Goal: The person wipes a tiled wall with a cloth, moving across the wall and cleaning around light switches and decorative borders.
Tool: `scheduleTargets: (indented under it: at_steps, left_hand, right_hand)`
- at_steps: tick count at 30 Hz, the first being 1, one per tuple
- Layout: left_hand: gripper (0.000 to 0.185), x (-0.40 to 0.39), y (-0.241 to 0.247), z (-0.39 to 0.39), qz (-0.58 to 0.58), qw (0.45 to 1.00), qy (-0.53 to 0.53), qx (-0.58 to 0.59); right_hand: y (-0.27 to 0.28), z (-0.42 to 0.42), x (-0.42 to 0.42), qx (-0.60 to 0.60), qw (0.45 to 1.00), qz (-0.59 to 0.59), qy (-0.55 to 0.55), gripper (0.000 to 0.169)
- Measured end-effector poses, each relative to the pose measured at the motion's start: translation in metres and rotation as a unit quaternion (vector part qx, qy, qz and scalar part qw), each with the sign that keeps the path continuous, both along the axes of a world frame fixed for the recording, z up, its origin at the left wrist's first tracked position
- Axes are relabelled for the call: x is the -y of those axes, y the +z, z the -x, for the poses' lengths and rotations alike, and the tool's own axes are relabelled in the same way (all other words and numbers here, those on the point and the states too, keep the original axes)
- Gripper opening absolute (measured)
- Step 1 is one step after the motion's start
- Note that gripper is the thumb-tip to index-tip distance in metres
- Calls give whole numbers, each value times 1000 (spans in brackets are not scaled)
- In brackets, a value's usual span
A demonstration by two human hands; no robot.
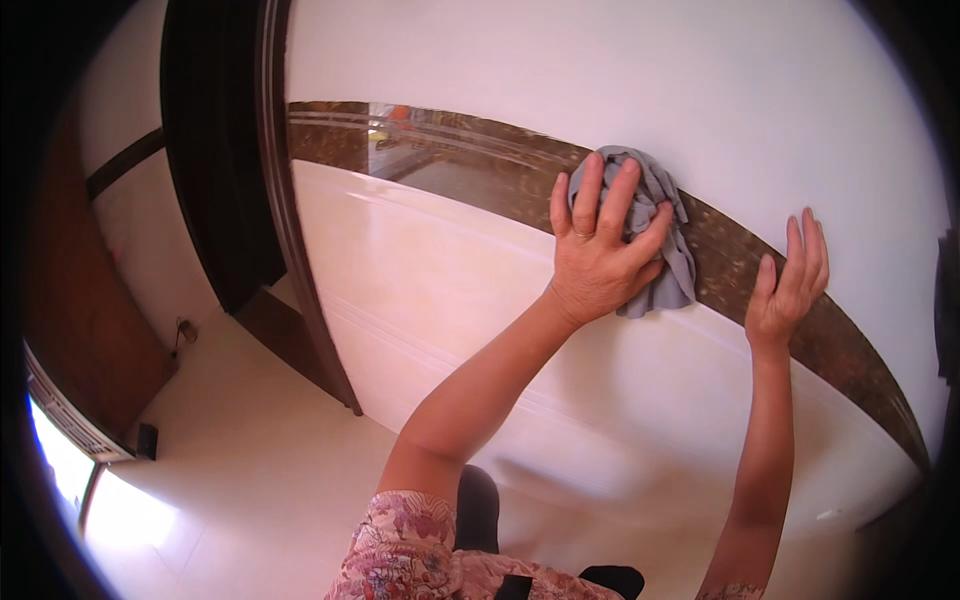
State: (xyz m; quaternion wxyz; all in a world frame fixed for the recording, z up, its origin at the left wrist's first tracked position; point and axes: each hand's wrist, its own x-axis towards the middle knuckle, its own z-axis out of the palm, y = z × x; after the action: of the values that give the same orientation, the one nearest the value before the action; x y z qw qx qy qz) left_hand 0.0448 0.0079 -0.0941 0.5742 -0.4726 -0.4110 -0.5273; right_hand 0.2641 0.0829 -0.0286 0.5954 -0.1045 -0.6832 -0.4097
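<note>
My left hand (600, 244) presses a crumpled grey cloth (679, 259) against the wall, its fingers spread over the fabric and a ring on one finger. Behind the cloth runs a glossy brown marble-patterned border strip (487, 161), between the white upper wall (600, 67) and the cream wall tiles (420, 255) below. Farther right, my right hand (791, 289) is raised in front of the strip without holding anything. Its thumb is apart from the fingers, whose tips reach up over the white wall; whether they touch it I cannot tell.
A dark door frame (300, 247) borders the tiled wall on the left, beside a dark doorway (217, 150). Pale floor tiles (247, 420) spread below. A small black object (147, 442) stands at the lower left, near a bright opening (124, 506).
</note>
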Motion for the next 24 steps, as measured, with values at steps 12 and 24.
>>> scheduleTargets:
  at_steps: [12, 24]
  left_hand:
    - [50, 94, -19, 262, -29, 974, 74, 210]
    - [49, 84, 4, 255, -74, 934, 131, 323]
  right_hand:
    - [-8, 5, 1, 30, 995, 8, -96, 43]
    - [-6, 12, 5, 25, 994, -20, -109, 40]
